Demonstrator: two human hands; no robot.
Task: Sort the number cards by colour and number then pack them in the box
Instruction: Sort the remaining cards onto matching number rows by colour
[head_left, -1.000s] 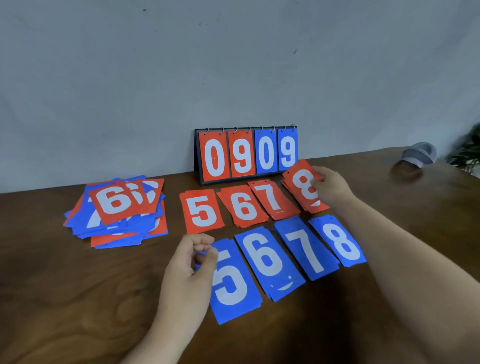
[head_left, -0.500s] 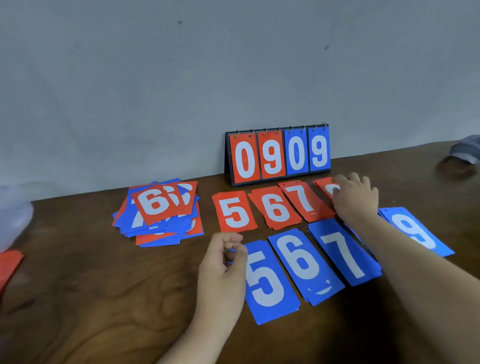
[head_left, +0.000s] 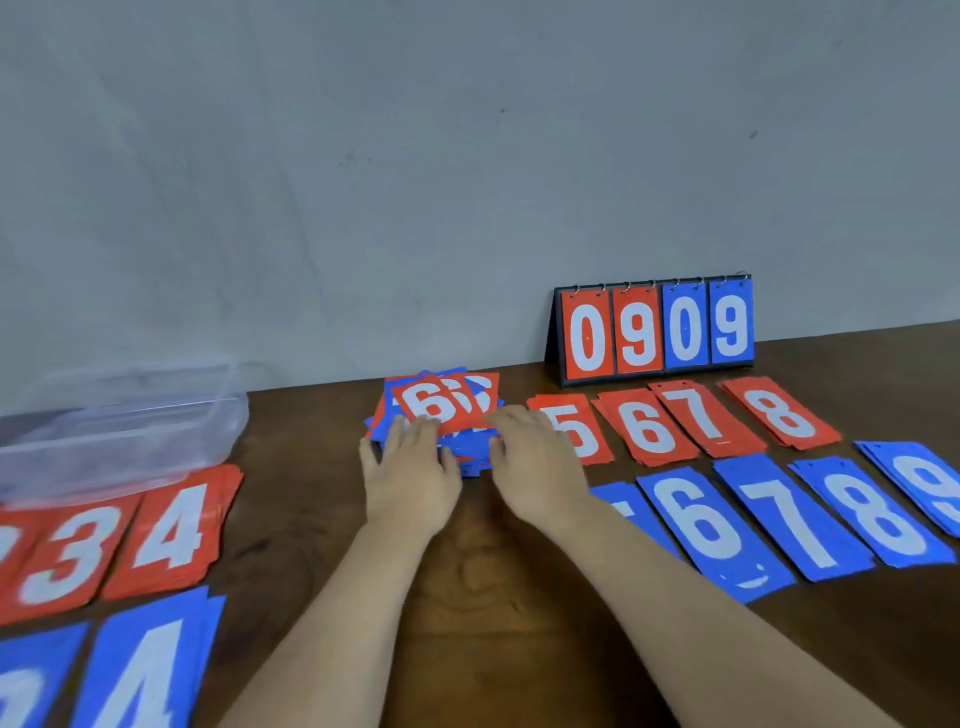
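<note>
I have both hands on the unsorted pile, a mixed heap of red and blue cards lying mid-table, just left of the red 5. My left hand rests on its near left side, fingers straight and released, gripping nothing. My right hand reaches in at the pile's right edge; I cannot tell whether it pinches a card or only touches it. Sorting is the step in hand, and I judge it well along. The red row runs 5 to 8 below the scoreboard stand, the blue row lies in front of it, and lower numbers sit at far left. The clear box waits at the back left, so packing looks not yet begun. Next I need to lift the top red 6 without dragging its neighbours and lay it on the red 6 stack
</note>
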